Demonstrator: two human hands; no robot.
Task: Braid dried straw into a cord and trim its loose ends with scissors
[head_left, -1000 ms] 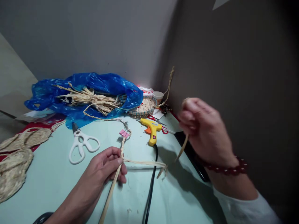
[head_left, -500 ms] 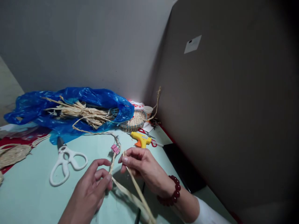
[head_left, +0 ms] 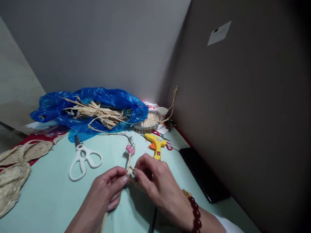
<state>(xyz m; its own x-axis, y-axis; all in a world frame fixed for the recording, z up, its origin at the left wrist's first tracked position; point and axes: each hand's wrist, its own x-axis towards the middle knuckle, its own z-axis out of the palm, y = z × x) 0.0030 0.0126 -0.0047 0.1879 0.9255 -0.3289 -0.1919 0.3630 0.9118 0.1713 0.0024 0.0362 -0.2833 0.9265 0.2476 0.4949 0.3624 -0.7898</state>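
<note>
Straw-coloured braided cord [head_left: 130, 160] is pinched between both hands near the middle of the table's near edge. The left hand [head_left: 107, 191] is closed on the cord from the left, thumb and forefinger pressed together at its lower end, while a flat pale strip [head_left: 104, 221] runs out beneath the palm toward the near edge. The right hand [head_left: 155, 183] is closed on the same spot from the right, its fingertips [head_left: 136, 171] touching those of the left hand. A dark red bead bracelet [head_left: 195, 212] is worn on the right wrist, with a white sleeve just behind it.

From the pinch the cord is led away from the person to a pink binder clip [head_left: 130, 149], which is clamped on it, and then on in a loose curve toward the blue plastic bag [head_left: 97, 100] at the far edge. A bundle of dried straw [head_left: 97, 111] is laid on the bag. White-handled scissors [head_left: 82, 157] are lying left of the clip, well apart from the hands. A yellow glue gun [head_left: 156, 144] is set just beyond the right hand, with red-handled scissors [head_left: 162, 139] beside it. A small woven basket [head_left: 149, 119] and a paper cup [head_left: 162, 111] are placed in the far right corner. Woven straw pieces [head_left: 17, 168] are spread along the left edge. A black flat device [head_left: 206, 176] is resting along the right edge, on the pale green table [head_left: 48, 200].
</note>
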